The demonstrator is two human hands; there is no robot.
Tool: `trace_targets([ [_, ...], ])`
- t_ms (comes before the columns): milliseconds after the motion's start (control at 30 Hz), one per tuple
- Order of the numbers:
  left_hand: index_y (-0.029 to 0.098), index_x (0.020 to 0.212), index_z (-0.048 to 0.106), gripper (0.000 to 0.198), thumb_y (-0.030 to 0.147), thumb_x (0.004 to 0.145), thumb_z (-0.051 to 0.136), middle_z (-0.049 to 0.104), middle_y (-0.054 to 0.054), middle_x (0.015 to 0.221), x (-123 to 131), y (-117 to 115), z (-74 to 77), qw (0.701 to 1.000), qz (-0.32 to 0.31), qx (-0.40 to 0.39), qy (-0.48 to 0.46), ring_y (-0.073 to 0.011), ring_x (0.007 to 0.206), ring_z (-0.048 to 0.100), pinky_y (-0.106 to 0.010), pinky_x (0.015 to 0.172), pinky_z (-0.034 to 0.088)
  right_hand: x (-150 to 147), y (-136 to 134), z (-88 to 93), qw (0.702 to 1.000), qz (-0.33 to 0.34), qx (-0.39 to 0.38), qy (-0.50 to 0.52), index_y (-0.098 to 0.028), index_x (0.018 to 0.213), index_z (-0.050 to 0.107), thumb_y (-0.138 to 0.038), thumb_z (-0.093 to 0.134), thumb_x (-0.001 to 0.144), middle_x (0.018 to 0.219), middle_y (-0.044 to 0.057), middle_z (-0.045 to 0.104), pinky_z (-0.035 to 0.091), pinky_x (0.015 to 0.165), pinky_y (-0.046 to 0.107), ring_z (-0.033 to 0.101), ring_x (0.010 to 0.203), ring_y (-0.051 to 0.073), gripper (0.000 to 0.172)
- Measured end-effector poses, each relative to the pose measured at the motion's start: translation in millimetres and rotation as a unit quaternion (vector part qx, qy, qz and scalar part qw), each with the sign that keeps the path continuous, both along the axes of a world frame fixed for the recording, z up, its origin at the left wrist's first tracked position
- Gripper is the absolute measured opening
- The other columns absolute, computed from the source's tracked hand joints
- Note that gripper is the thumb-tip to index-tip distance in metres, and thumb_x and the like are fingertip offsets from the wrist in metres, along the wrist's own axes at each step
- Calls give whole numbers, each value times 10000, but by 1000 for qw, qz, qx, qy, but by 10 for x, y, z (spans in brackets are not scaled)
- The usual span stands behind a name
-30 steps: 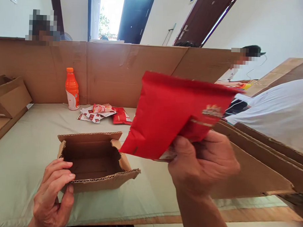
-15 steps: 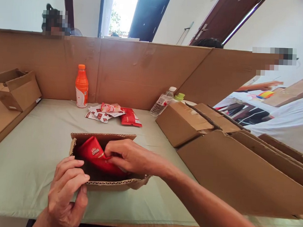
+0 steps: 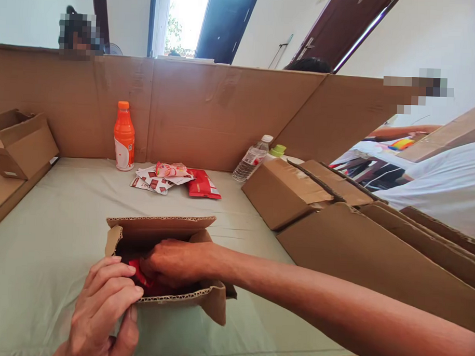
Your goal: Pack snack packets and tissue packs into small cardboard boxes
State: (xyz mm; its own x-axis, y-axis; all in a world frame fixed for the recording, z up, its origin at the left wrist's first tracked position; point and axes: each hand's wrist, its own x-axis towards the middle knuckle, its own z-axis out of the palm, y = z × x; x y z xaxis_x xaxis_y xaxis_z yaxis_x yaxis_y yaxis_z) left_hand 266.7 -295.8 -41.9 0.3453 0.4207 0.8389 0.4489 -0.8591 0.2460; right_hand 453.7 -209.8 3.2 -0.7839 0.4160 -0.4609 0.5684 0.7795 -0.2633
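Observation:
An open cardboard box [image 3: 154,225] stands before me with its flaps raised. My left hand [image 3: 104,303] grips its near left edge, fingers over the rim and thumb on the outside. Down inside the box is my right hand [image 3: 178,261], closed on a shiny red packet [image 3: 136,269]. Most of the packet and my right fingertips are hidden by the hand and the box walls. Beyond the box lie another red packet [image 3: 203,185], a pink wrapper [image 3: 171,169] and brown-and-white packets [image 3: 149,184].
An orange bottle [image 3: 124,137] stands at the back; a clear bottle [image 3: 252,160] leans on cardboard boxes [image 3: 359,255] at the right. Another box [image 3: 28,145] sits at the left. A cardboard partition [image 3: 208,114] closes the far side. Other people are beyond it.
My right hand has gone deeper into the box, taking the red packet down with it. The box's right near flap now sticks outward. My left hand stays on the edge.

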Motion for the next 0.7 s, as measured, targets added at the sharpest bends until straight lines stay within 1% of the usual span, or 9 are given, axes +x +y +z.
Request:
trace_targets([
  [67,140,1002,648,316,-44,767,543,730,-44,844,1,9,-6,1000,5,3,-3,-189,990,686,-398,966,578,-4,-5,-9,1000,5,5,12,-162,1069,742,-103,613,900,896,41,754,294,545,266,513,639,131,220],
  [167,156,990,655,309,-27,765,550,735,-39,818,0,22,-6,1000,12,3,0,-202,959,705,-406,924,602,32,-21,-26,997,-26,5,66,-169,1034,738,-93,603,904,891,26,750,308,557,258,525,652,125,203],
  [300,146,995,662,317,-33,757,551,742,-46,837,-2,32,3,1000,6,-1,-5,-202,949,712,-409,930,606,115,-32,-99,991,-33,-59,112,-188,925,740,-108,648,892,821,-10,736,351,590,244,562,674,122,126],
  [400,141,989,665,322,-45,751,552,740,-42,842,-10,36,-10,1000,0,3,-16,-201,961,710,-411,944,602,193,-46,-63,984,-28,-103,141,-193,952,742,-129,688,888,909,-5,765,429,690,247,637,777,136,106],
  [467,139,983,667,329,-57,745,550,739,-42,840,-16,36,-30,1000,1,2,-18,-203,967,710,-413,951,600,286,-78,49,973,-38,-110,197,-188,988,743,-110,678,897,1013,14,775,473,802,255,674,877,142,137],
  [500,140,984,668,331,-58,747,548,740,-42,837,-19,35,-42,1000,3,0,-18,-204,967,712,-414,951,600,351,-99,126,964,-50,-109,237,-183,1000,742,-104,663,907,1046,26,773,486,841,259,683,913,142,146],
  [567,148,982,665,328,-55,754,547,743,-40,830,-22,34,-62,1000,4,-4,-12,-208,968,716,-418,945,605,520,-131,289,933,-97,-88,335,-177,992,744,-127,614,942,1039,43,773,515,834,256,694,912,138,148],
  [633,154,981,657,322,-54,761,545,746,-38,828,-23,34,-71,1000,6,-7,-6,-208,966,718,-425,949,606,722,-105,410,882,-167,-37,439,-184,970,744,-201,586,969,950,39,774,538,758,250,699,842,134,159],
  [700,154,976,649,322,-61,762,540,746,-37,826,-23,42,-63,1000,5,-9,2,-200,956,722,-422,953,609,920,21,427,823,-246,56,509,-189,933,742,-272,597,961,841,22,759,529,675,243,679,745,128,169],
])
